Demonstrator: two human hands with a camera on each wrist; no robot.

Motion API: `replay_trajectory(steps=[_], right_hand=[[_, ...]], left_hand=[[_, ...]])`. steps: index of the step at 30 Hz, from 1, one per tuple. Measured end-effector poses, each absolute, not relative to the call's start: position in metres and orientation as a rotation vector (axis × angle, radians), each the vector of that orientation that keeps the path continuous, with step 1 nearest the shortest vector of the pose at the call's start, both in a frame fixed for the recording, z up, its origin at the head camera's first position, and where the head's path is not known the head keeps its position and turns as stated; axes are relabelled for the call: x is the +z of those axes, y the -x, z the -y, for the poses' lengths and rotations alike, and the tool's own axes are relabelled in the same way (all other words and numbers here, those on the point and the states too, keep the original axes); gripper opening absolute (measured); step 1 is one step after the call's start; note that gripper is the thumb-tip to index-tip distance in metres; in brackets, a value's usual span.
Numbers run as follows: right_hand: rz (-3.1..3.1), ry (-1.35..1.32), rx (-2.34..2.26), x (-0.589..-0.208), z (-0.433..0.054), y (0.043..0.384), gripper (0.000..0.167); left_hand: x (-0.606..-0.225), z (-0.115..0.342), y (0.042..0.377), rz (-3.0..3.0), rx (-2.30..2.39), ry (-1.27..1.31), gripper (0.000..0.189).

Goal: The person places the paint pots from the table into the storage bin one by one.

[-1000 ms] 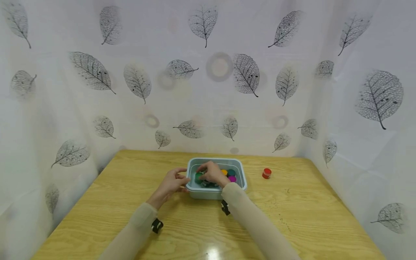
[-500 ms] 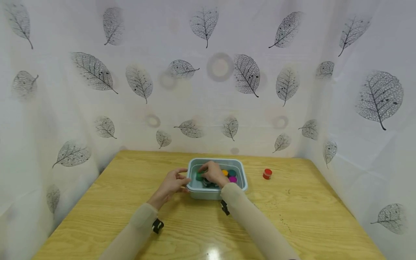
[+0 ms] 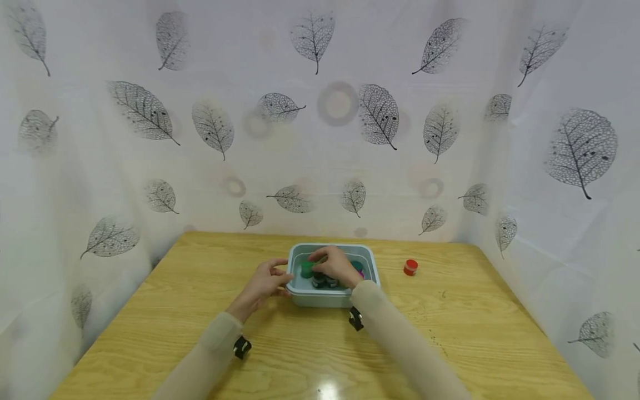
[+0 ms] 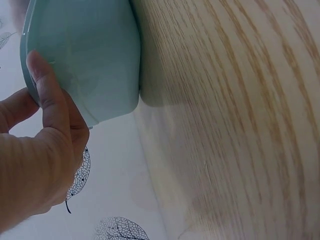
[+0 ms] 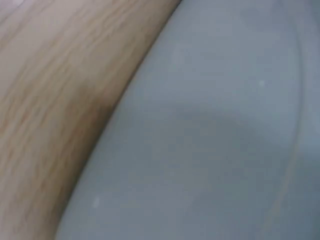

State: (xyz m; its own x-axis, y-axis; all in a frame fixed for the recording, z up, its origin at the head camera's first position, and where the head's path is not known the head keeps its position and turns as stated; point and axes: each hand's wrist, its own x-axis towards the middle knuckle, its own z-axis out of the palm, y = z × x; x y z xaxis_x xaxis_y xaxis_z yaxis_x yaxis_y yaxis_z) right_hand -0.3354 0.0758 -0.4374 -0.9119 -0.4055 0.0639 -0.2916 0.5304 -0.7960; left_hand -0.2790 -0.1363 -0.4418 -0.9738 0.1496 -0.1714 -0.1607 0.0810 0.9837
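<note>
A pale blue-green plastic tub (image 3: 320, 300) stands on the table with several small lidded jars inside. My left hand (image 3: 265, 282) pinches the tub's left rim, and the left wrist view shows thumb and fingers on either side of that rim. Inside the tub, a green jar (image 3: 306, 270) stands near the left wall. My right hand (image 3: 336, 264) hovers over the jars, its fingertips just right of the green jar and apart from it. Dark-lidded jars (image 3: 319, 279) sit below that hand. A teal lid (image 3: 356, 266) shows behind the wrist. The right wrist view is filled by the tub's outer wall.
A small red-lidded jar (image 3: 410, 268) stands on the wooden table (image 3: 450, 322) to the right of the tub. Behind the table hangs a white curtain (image 3: 325, 166) printed with leaves. Each forearm wears a black wrist camera (image 3: 242, 348).
My right hand has let go of the green jar and drawn slightly to the right, covering the yellow lid. The left hand keeps its place on the rim.
</note>
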Motion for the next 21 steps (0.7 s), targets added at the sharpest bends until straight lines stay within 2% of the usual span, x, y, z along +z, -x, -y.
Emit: replay_trajectory(steps=[21], right_hand=[[-2.521,0.706,-1.416,-0.419,-0.140,0.338,0.035]], left_hand=[[-0.439,0.135,0.278,-2.143,1.978,0.025,0.054]])
